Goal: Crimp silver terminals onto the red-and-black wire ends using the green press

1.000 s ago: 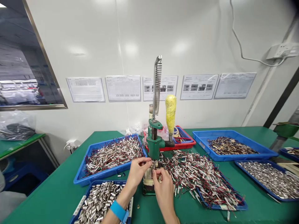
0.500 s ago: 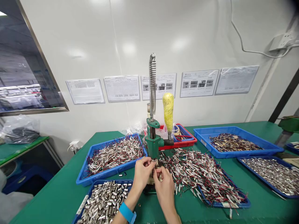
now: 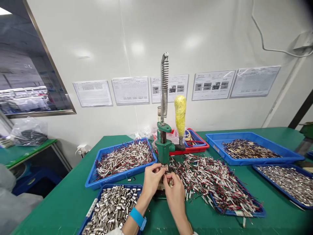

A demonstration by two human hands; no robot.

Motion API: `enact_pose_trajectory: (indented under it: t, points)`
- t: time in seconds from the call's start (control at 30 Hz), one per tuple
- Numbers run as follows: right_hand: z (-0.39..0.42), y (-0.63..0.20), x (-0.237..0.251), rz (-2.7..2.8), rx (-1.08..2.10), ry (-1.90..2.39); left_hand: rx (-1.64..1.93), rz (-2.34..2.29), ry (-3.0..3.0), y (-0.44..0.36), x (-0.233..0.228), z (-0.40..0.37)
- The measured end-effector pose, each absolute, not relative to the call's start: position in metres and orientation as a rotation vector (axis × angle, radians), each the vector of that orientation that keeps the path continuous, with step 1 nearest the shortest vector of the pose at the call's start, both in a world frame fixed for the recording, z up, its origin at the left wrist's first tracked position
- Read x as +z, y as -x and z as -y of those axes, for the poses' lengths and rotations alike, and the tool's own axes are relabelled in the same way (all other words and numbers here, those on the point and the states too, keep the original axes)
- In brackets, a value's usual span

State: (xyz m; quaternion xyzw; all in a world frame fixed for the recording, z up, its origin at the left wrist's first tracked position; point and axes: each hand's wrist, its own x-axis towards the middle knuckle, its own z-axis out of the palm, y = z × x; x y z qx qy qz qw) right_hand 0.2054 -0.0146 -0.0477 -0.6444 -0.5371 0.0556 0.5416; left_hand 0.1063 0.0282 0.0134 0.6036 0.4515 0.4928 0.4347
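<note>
While my left hand [image 3: 153, 178] and right hand [image 3: 174, 192] meet under the green press [image 3: 163, 151], both pinch a small metal tube [image 3: 166, 170] at its base. I judge it light, stiff and slippery, best gripped by its sides. Wired tubes [image 3: 210, 181] lie at three o'clock.

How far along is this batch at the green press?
Done, it seems: wired sleeves fill the far-left tray. In hand: left hand and right hand pinch a small piece under the green press. Left: bare sleeves and a wired pile.
</note>
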Motion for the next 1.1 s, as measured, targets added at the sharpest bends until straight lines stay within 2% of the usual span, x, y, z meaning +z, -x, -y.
enact_pose_trajectory:
  t: [0.4, 0.77, 0.9, 1.1]
  points:
    - [0.016, -0.206, -0.04, 1.267, 0.135, 1.533, 1.267, -1.103, -1.471, -0.103, 0.022, -0.029]
    - [0.029, -0.217, -0.028, 1.228, 0.275, 1.427, 1.201, -1.015, -1.466, -0.104, 0.023, -0.033]
    - [0.017, -0.26, 0.028, 0.953, 0.294, 1.282, 1.192, -1.014, -1.486, -0.097, 0.019, -0.033]
    - [-0.069, -0.308, 0.15, 0.914, 0.425, 1.167, 1.125, -1.053, -1.41, -0.068, 0.014, -0.023]
